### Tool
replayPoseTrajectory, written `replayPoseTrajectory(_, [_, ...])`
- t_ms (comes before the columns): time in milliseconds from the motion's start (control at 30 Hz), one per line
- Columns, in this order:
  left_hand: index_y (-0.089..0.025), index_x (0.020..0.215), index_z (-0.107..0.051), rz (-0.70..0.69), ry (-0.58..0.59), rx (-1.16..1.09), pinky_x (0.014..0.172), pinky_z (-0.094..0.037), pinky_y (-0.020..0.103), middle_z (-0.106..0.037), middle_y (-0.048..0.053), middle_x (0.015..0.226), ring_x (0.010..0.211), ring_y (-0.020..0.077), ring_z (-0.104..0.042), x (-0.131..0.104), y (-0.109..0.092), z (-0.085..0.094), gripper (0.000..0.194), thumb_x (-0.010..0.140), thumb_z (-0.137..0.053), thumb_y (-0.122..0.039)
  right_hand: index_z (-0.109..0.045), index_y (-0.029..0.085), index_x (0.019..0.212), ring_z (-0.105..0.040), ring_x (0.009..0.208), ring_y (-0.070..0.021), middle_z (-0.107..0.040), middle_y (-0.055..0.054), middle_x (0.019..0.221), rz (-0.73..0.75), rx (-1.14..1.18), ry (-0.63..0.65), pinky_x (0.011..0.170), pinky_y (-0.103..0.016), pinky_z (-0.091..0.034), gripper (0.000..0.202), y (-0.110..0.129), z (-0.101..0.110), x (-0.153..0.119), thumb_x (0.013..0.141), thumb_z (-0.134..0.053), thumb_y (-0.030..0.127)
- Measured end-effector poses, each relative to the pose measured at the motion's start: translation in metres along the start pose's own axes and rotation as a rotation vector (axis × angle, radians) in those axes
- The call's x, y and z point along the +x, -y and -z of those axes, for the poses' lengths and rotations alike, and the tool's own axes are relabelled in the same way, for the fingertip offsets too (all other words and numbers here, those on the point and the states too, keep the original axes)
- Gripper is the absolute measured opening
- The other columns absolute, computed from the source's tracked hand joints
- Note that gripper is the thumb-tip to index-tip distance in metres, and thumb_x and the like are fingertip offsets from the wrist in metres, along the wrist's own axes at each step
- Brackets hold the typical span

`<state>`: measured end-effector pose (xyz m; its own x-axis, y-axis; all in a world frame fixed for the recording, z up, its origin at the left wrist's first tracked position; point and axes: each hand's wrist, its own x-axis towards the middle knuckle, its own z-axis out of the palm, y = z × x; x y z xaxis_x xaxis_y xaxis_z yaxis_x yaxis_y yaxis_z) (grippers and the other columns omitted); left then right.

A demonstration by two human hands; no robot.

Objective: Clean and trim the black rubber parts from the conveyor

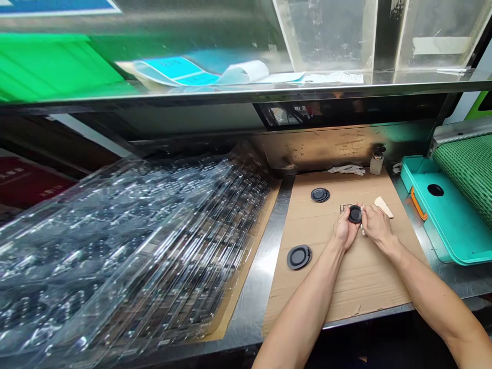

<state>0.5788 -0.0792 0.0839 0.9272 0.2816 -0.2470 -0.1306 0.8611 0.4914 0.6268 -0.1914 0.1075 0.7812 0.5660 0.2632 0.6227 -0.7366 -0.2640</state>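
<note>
One black plastic-looking disc (354, 214), pinched by the left hand (344, 229) toward the far edge of the brown cardboard sheet (365, 287), is risking slipping if the right hand (377, 223), grip unclear, is pushing unevenly.

Smooth, matt black round plastic-looking discs (297, 257) are seen on a dull brown cardboard sheet (369, 284) over a shiny silver metal bench (254, 287); gloss is shown by clear moulded plastic trays (165, 246), a sheen by a smooth turquoise plastic bin (459, 225), roughness by a green mesh belt (471, 166).
</note>
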Motion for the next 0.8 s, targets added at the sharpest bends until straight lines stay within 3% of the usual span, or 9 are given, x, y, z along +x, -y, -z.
replayPoseTrajectory(100, [-0.013, 0.116, -0.068, -0.010, -0.045, -0.030, 0.113, -0.049, 0.042, -0.068, 0.017, 0.134, 0.130, 0.0248, -0.063, 0.000, -0.004, 0.000, 0.032, 0.106, -0.043, -0.032, -0.070, 0.016, 0.100, -0.065, 0.094, -0.0232, -0.072, -0.013, 0.103, 0.007, 0.053, 0.050, 0.080, -0.031, -0.044, 0.024, 0.006, -0.002, -0.007, 0.101, -0.046, 0.020])
replayPoseTrajectory(200, [-0.016, 0.124, -0.066, -0.013, -0.094, -0.070, 0.110, -0.051, 0.046, -0.066, 0.015, 0.139, 0.127, 0.0266, -0.065, 0.000, -0.011, 0.000, 0.034, 0.106, -0.042, -0.033, -0.069, 0.019, 0.092, -0.066, 0.088, -0.0198, -0.072, -0.009, 0.099, 0.135, 0.197, 0.099, 0.076, -0.028, -0.045, 0.018, 0.011, -0.003, -0.012, 0.096, -0.052, 0.020])
replayPoseTrajectory(300, [-0.016, 0.121, -0.066, 0.012, -0.104, -0.115, 0.109, -0.052, 0.050, -0.066, 0.016, 0.138, 0.125, 0.0283, -0.066, 0.001, -0.016, 0.001, 0.039, 0.106, -0.037, -0.038, -0.070, 0.020, 0.087, -0.065, 0.084, -0.0170, -0.071, -0.006, 0.090, 0.205, 0.413, 0.006, 0.077, -0.026, -0.047, 0.019, 0.010, -0.004, -0.010, 0.097, -0.053, 0.023])
replayPoseTrajectory(400, [-0.014, 0.114, -0.068, 0.064, -0.065, -0.125, 0.110, -0.051, 0.053, -0.068, 0.018, 0.132, 0.124, 0.0298, -0.066, 0.000, -0.013, 0.000, 0.045, 0.106, -0.034, -0.044, -0.072, 0.018, 0.092, -0.066, 0.084, -0.0179, -0.072, -0.007, 0.089, 0.130, 0.532, -0.159, 0.080, -0.027, -0.049, 0.020, 0.007, -0.006, -0.005, 0.096, -0.054, 0.026])
replayPoseTrajectory(467, [-0.013, 0.112, -0.069, 0.087, -0.039, -0.109, 0.111, -0.050, 0.052, -0.069, 0.019, 0.129, 0.124, 0.0296, -0.065, -0.001, -0.007, -0.002, 0.047, 0.106, -0.035, -0.045, -0.074, 0.018, 0.092, -0.066, 0.083, -0.0184, -0.073, -0.008, 0.089, 0.072, 0.577, -0.185, 0.079, -0.028, -0.050, 0.020, 0.008, -0.008, -0.002, 0.094, -0.056, 0.027])
replayPoseTrajectory(667, [-0.015, 0.112, -0.070, 0.037, -0.013, -0.030, 0.111, -0.050, 0.042, -0.074, 0.013, 0.117, 0.121, 0.0253, -0.067, -0.005, 0.006, -0.010, 0.030, 0.102, -0.045, -0.028, -0.075, 0.017, 0.089, -0.069, 0.075, -0.0186, -0.076, -0.007, 0.085, -0.172, 0.931, -0.068, 0.069, -0.028, -0.052, 0.024, 0.017, -0.012, 0.002, 0.090, -0.059, 0.035])
replayPoseTrajectory(800, [-0.016, 0.111, -0.070, -0.031, -0.025, 0.005, 0.110, -0.050, 0.038, -0.074, 0.011, 0.114, 0.119, 0.0231, -0.068, -0.004, 0.006, -0.009, 0.026, 0.101, -0.048, -0.025, -0.073, 0.016, 0.081, -0.066, 0.066, -0.0178, -0.074, -0.006, 0.077, -0.190, 1.067, -0.009, 0.061, -0.027, -0.050, 0.027, 0.019, -0.013, 0.003, 0.086, -0.062, 0.040])
